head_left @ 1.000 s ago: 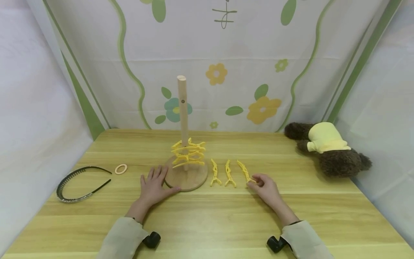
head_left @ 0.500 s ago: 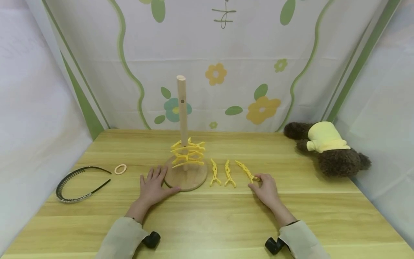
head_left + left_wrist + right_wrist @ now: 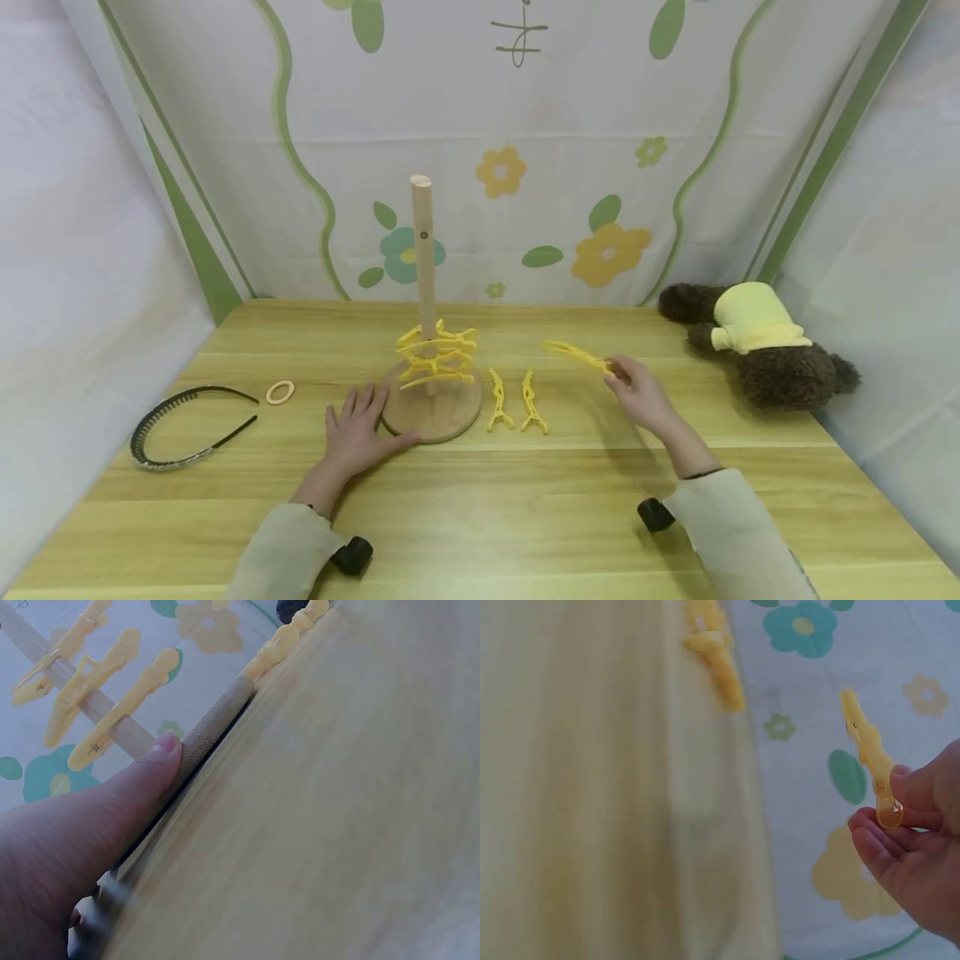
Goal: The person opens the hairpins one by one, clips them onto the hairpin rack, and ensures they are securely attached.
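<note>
My right hand (image 3: 643, 400) pinches a yellow hair clip (image 3: 573, 352) by its handle end, raised above the table; its jagged length points left in the head view. In the right wrist view the thumb and fingers grip the clip (image 3: 868, 746). My left hand (image 3: 356, 442), fingers spread, rests against the left and front rim of a round wooden base (image 3: 438, 423). From this base rises a wooden post (image 3: 425, 267), with several yellow clips (image 3: 438, 346) clamped around its lower part. Beside the base lie two more yellow clips, a nearer one (image 3: 498, 404) and another (image 3: 531, 404).
A black toothed headband (image 3: 168, 462) and a small pale ring (image 3: 281, 392) lie on the table's left side. At the back right lies a brown plush toy in a yellow shirt (image 3: 757, 321). A printed cloth (image 3: 480, 108) hangs behind the table (image 3: 480, 525).
The rightmost clip on the table has been turned, gripped and lifted by my right hand, which has risen up and to the right. My left hand stays at the base.
</note>
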Demonstrator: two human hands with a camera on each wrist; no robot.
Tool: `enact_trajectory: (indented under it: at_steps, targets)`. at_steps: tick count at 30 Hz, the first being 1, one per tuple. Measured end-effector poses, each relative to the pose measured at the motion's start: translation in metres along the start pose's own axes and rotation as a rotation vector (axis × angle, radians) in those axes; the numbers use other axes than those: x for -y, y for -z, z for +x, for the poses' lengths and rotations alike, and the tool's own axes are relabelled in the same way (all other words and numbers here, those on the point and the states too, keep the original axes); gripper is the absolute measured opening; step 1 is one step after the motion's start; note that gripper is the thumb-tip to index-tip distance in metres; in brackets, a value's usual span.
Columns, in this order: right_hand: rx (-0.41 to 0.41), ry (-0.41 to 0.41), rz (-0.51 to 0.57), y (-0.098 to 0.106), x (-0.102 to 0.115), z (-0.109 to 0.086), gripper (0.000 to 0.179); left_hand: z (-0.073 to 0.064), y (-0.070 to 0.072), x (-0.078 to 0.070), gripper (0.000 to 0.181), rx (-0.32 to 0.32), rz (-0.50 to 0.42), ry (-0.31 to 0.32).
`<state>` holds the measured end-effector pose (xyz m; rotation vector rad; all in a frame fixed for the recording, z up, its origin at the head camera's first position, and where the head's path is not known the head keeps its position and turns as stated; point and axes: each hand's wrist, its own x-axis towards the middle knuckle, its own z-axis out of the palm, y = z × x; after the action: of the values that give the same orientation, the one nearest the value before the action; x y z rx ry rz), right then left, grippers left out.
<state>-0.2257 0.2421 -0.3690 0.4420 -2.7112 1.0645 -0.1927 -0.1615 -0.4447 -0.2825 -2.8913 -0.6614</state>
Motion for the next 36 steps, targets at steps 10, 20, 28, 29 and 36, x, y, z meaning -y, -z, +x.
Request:
enact_trajectory:
  at_steps: [10,20,28,29,36]
  targets:
    - [-0.009,0.109,-0.018,0.007,0.053,0.051,0.029,0.000,0.001,0.000,0.099,0.005,0.000,-0.003]
    - [0.054,0.254,0.128,-0.020,0.108,0.080,0.023,-0.001,0.002,-0.002,0.098,0.002,0.001,-0.002]
    - [0.102,0.358,0.107,-0.040,0.136,0.090,0.022,-0.001,0.003,-0.003,0.097,0.001,-0.002,-0.003]
    - [0.106,0.361,0.106,-0.041,0.138,0.091,0.022,-0.002,0.003,-0.003,0.097,0.002,-0.006,-0.002]
    - [0.129,0.399,0.129,-0.051,0.143,0.095,0.022,-0.001,0.005,-0.003,0.097,0.002,-0.009,-0.004]
